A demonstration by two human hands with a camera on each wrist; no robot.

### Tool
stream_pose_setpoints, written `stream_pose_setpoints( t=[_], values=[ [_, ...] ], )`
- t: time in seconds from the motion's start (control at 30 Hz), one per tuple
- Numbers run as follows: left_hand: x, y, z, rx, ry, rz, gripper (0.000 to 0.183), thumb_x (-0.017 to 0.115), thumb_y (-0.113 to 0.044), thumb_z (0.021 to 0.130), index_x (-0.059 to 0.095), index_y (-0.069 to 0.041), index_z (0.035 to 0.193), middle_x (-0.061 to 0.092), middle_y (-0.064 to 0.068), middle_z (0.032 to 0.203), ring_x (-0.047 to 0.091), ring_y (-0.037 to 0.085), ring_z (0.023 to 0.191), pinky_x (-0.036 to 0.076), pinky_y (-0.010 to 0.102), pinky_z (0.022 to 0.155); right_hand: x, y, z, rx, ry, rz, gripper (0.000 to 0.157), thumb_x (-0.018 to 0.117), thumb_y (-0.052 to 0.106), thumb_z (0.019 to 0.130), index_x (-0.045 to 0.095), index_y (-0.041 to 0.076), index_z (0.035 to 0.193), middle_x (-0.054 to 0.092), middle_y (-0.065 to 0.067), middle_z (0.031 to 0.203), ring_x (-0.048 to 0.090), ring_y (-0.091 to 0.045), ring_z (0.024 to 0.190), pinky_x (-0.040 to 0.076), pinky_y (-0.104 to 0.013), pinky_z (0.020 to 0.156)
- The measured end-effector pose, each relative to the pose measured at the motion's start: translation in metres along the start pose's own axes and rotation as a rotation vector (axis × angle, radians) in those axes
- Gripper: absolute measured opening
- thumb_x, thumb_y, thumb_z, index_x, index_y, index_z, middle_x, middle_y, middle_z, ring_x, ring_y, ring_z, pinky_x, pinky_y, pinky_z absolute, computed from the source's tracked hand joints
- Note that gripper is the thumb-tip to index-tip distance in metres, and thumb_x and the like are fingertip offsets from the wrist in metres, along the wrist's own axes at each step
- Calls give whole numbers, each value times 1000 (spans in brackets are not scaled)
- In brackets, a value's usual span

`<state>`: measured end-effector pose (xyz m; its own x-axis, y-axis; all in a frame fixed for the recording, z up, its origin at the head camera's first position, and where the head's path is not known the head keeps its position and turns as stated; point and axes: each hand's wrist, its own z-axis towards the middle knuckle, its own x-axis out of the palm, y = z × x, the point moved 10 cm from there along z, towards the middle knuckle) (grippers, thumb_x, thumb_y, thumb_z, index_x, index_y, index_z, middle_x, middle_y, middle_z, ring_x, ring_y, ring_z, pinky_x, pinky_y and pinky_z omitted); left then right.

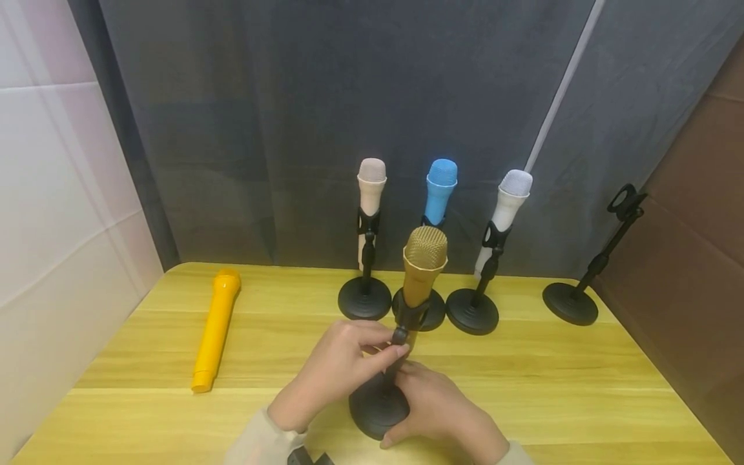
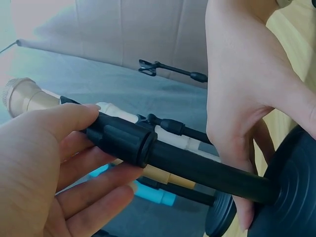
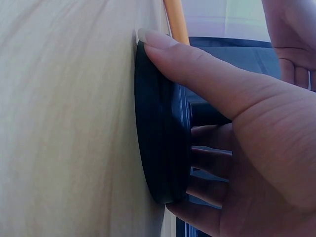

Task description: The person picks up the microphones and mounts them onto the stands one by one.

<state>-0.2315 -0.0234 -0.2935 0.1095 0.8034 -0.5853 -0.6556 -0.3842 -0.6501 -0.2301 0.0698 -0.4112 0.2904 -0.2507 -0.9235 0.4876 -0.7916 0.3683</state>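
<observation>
A gold microphone sits tilted in the clip of a black desk stand near the front of the table. My left hand holds the stand's upper post just below the clip; in the left wrist view its thumb and fingers are around the black collar. Lower down, my right hand grips the round base. Seen from the right wrist, the thumb lies over the near rim of the base and the fingers reach round its far side. Whether the base touches the tabletop everywhere I cannot tell.
Behind stand a beige microphone, a blue microphone and a white microphone, each on a black stand. A black stand with a bare clip is at the right. A yellow microphone lies on the wooden table at left.
</observation>
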Motion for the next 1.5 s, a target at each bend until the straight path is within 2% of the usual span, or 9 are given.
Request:
stream_pose_setpoints(
  t=[0.13,0.27,0.4,0.57,0.8,0.93,1.2,1.5],
  values=[
    [-2,-2,0,28,-32,36,10,76,-23,91,81,-18,98,79,-7,94,73,3,85,61,22,69,1,0,0,5,8,4,103,91,57,61,52,14,146,59,1,146,58,-19,132,53,-38,103],
    [-5,-5,-1,50,-71,76,10,78,-24,89,82,-18,95,80,-8,91,74,5,86,60,19,68,-1,1,0,-6,2,7,104,91,56,61,51,14,147,59,0,145,58,-19,131,53,-39,102],
    [-6,-5,-1,38,-88,97,8,79,-26,88,82,-20,92,79,-11,87,72,1,81,59,17,69,-1,2,-1,-16,0,11,104,91,57,62,51,13,147,59,-1,145,59,-20,130,54,-40,102],
    [-4,1,0,-31,-65,56,6,80,-26,87,81,-21,90,77,-12,83,70,-3,77,58,18,69,-1,1,-1,-12,5,18,102,91,57,62,52,13,146,59,-1,144,59,-19,130,54,-40,100],
    [6,13,-2,-174,-2,-115,12,83,-19,83,78,-17,94,77,-6,87,72,3,80,59,17,70,-2,2,-2,-23,-13,-11,104,92,57,61,51,13,147,58,-2,146,60,-19,128,55,-38,97],
    [8,19,-2,-220,3,-152,13,83,-18,83,77,-16,94,76,-6,87,72,4,82,59,17,70,-2,3,-3,-28,-20,-16,103,92,56,61,51,14,146,59,-1,145,60,-18,128,55,-38,97],
    [10,20,-2,-238,19,-172,11,80,-14,85,74,-14,94,76,-2,89,72,7,83,59,17,71,-2,3,-3,-37,-28,-31,104,91,57,61,50,13,147,57,-2,147,58,-20,131,54,-38,101],
    [11,16,-1,-196,55,-140,11,78,-14,87,76,-11,98,78,0,94,74,9,86,60,20,74,-2,2,-3,-33,-24,-16,106,91,56,61,48,14,149,56,-2,148,57,-19,132,53,-38,102]
  ],
)
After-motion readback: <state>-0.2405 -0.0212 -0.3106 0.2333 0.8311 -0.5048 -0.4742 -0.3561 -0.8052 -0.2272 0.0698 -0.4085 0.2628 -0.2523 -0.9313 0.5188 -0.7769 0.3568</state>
